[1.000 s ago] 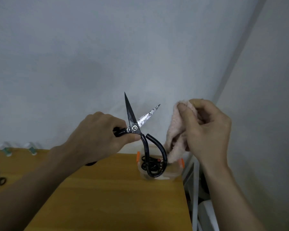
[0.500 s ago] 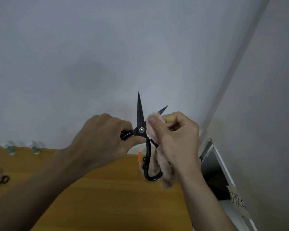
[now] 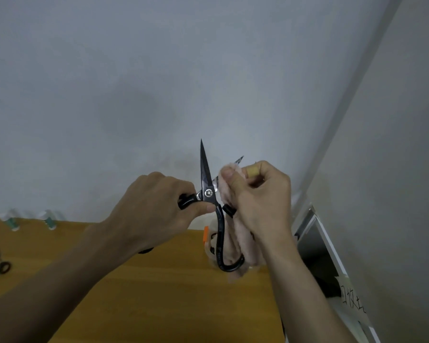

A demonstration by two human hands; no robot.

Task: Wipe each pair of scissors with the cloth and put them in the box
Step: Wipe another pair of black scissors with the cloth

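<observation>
Black pointed scissors (image 3: 212, 206) in left hand (image 3: 156, 209), right hand (image 3: 260, 201) pinching fuzzy pink cloth (image 3: 238, 246)

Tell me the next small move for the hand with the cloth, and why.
Probably slide the cloth outward along the right-hand blade toward its tip. The right hand pinches the cloth round that blade near the pivot, and only the blade's tip shows beyond it. The left hand grips one handle of the open scissors, steadying them for the stroke. The other blade looks uncovered and could follow.
</observation>
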